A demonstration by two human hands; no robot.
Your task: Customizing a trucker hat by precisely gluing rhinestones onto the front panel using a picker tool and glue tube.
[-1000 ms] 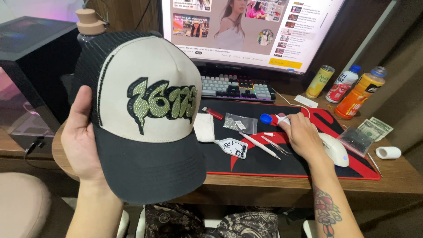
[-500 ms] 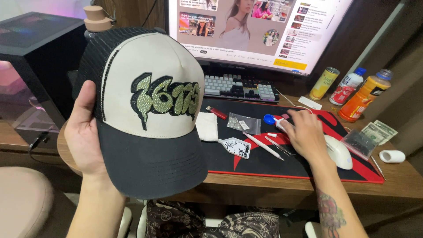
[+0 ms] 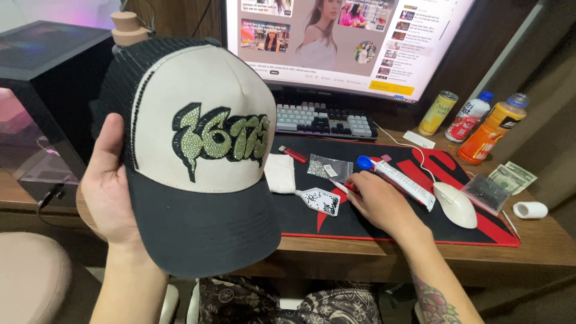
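Head view. One cap (image 3: 198, 162): I am holding it up over the desk's left edge, front panel facing me, brim pointing down toward my lap, long axis running crown to brim. My left hand (image 3: 111, 186) is gripping its side, thumb up on the mesh, fingers curled behind, forearm raised. My right hand (image 3: 381, 201) is lying palm-down on the desk mat (image 3: 480, 231), fingers pinching one red-tipped tool (image 3: 343, 187). Alongside are sitting one glue tube (image 3: 399, 179), one mouse (image 3: 456, 204), one white tray (image 3: 321, 200), two bottles, one can (image 3: 437, 113).
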